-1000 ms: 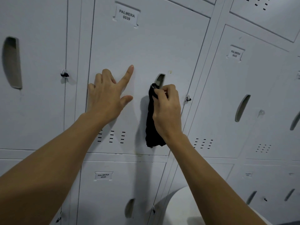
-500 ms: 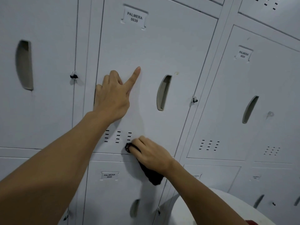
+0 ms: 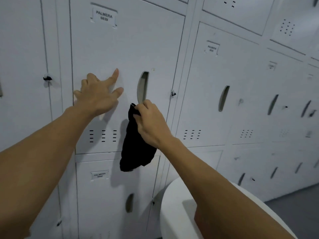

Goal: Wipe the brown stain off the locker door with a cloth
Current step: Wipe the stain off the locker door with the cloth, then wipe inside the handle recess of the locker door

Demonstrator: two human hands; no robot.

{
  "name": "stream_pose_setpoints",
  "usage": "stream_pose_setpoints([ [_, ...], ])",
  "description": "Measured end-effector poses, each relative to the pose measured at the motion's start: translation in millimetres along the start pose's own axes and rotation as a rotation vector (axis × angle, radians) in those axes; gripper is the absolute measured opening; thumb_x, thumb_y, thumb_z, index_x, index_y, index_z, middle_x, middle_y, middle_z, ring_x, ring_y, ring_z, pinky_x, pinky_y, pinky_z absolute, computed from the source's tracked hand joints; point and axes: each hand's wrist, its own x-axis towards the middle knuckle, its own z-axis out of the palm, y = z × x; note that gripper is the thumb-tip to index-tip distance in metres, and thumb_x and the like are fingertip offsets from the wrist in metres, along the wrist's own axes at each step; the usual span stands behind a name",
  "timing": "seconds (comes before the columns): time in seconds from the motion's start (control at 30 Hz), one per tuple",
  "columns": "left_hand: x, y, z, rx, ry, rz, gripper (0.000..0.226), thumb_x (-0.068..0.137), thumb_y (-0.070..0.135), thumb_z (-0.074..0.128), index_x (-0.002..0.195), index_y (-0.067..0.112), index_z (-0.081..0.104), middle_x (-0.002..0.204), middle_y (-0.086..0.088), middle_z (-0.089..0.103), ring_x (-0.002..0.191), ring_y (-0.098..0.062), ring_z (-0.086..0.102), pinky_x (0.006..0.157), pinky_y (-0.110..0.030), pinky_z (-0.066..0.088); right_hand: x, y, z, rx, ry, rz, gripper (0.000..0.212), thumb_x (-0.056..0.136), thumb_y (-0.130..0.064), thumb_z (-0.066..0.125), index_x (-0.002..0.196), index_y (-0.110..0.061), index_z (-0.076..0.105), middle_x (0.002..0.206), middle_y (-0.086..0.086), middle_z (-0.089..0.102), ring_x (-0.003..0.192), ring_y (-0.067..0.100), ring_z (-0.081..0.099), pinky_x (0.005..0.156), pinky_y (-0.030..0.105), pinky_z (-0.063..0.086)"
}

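Fingers of the right hand (image 3: 151,125) are pinching the top of a black cloth (image 3: 136,144), which is hanging down against the locker door (image 3: 127,49) just below the left side of its handle slot (image 3: 143,87). The left hand (image 3: 98,94) is lying open and spread flat on the door, left of the slot, gripping nothing. A faint brownish spot (image 3: 153,69) is showing just above the slot's right top.

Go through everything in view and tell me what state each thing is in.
Locker door 0039: shut.
Black cloth: bunched, hanging from right hand.
Right hand: gripping cloth below door handle slot.
Left hand: open, flat on door.
Small brownish spot: present.
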Motion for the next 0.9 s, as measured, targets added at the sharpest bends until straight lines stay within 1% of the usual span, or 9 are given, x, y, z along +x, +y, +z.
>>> stream_pose_setpoints([
  [0.07, -15, 0, 5, -0.204, -0.009, 0.044, 0.052, 0.099, 0.055, 0.051, 0.150, 0.046, 0.043, 0.136, -0.011, 0.047, 0.127, -0.031, 0.052, 0.113, -0.053, 0.038, 5, -10, -8, 0.040, 0.008, 0.067, 0.022, 0.101, -0.016, 0.054, 0.118, -0.006, 0.063, 0.117, 0.014, 0.051, 0.107, 0.033, 0.049, 0.094, 0.048, 0.047],
  [0.17, -44, 3, 17, -0.561, -0.115, 0.063, 0.040, 0.106, 0.042, 0.048, 0.145, 0.034, 0.056, 0.131, 0.002, 0.064, 0.117, -0.016, 0.063, 0.108, -0.035, 0.046, 2, -19, -25, 0.217, -0.007, 0.171, 0.022, 0.103, -0.017, 0.049, 0.122, -0.012, 0.059, 0.114, 0.011, 0.056, 0.103, 0.030, 0.056, 0.093, 0.046, 0.049],
  [0.27, -68, 22, 22, -0.773, -0.368, -0.010, 0.040, 0.107, 0.052, 0.038, 0.124, 0.032, 0.068, 0.111, 0.012, 0.072, 0.094, -0.001, 0.069, 0.081, -0.022, 0.049, -11, -17, -50, 0.352, 0.034, 0.271, 0.020, 0.105, -0.013, 0.042, 0.121, -0.014, 0.056, 0.105, 0.008, 0.067, 0.095, 0.026, 0.063, 0.084, 0.044, 0.053],
  [0.33, -78, 40, 25, -0.847, -0.483, 0.018, 0.036, 0.105, 0.051, 0.045, 0.116, 0.028, 0.070, 0.104, 0.008, 0.076, 0.090, -0.005, 0.074, 0.076, -0.022, 0.049, -22, -10, -69, 0.342, 0.069, 0.322, 0.020, 0.106, -0.014, 0.041, 0.120, -0.017, 0.056, 0.104, 0.005, 0.068, 0.094, 0.024, 0.064, 0.085, 0.046, 0.055],
  [0.43, -95, 78, 36, -0.891, -0.477, 0.115, 0.031, 0.099, 0.046, 0.061, 0.116, 0.021, 0.068, 0.102, 0.003, 0.076, 0.092, -0.011, 0.074, 0.077, -0.024, 0.053, -47, 5, -104, 0.241, 0.131, 0.336, 0.024, 0.106, -0.016, 0.042, 0.125, -0.018, 0.057, 0.107, 0.001, 0.069, 0.097, 0.020, 0.065, 0.089, 0.044, 0.055],
  [0.53, -121, 127, 54, -0.844, -0.470, 0.257, 0.038, 0.100, 0.047, 0.058, 0.122, 0.016, 0.055, 0.103, 0.004, 0.068, 0.091, -0.008, 0.068, 0.077, -0.026, 0.054, -81, 21, -144, 0.057, 0.189, 0.294, 0.028, 0.107, -0.019, 0.041, 0.133, -0.021, 0.053, 0.109, -0.002, 0.068, 0.098, 0.017, 0.065, 0.088, 0.039, 0.055],
  [0.63, -150, 172, 78, -0.939, -0.649, 0.287, 0.035, 0.103, 0.039, 0.050, 0.129, 0.019, 0.037, 0.113, -0.001, 0.060, 0.099, -0.012, 0.064, 0.076, -0.029, 0.052, -120, 38, -183, -0.085, 0.179, 0.336, 0.030, 0.107, -0.024, 0.042, 0.136, -0.022, 0.050, 0.111, -0.004, 0.066, 0.100, 0.017, 0.064, 0.088, 0.033, 0.052],
  [0.77, -184, 211, 118, -0.940, -0.793, 0.265, 0.038, 0.092, 0.018, 0.045, 0.127, 0.019, 0.033, 0.119, -0.011, 0.053, 0.097, -0.017, 0.058, 0.067, -0.029, 0.044, -177, 61, -216, -0.220, 0.013, 0.477, 0.018, 0.107, -0.022, 0.045, 0.118, -0.012, 0.056, 0.097, 0.000, 0.063, 0.091, 0.023, 0.061, 0.075, 0.032, 0.042],
  [0.9, -208, 207, 167, -0.766, -0.957, 0.241, 0.044, 0.093, -0.001, 0.046, 0.126, 0.027, 0.041, 0.089, -0.009, 0.060, 0.071, -0.024, 0.058, 0.061, -0.034, 0.045, -230, 68, -200, -0.256, -0.195, 0.620, 0.026, 0.105, -0.017, 0.048, 0.131, -0.016, 0.047, 0.108, 0.007, 0.065, 0.094, 0.027, 0.060, 0.077, 0.036, 0.043],
])
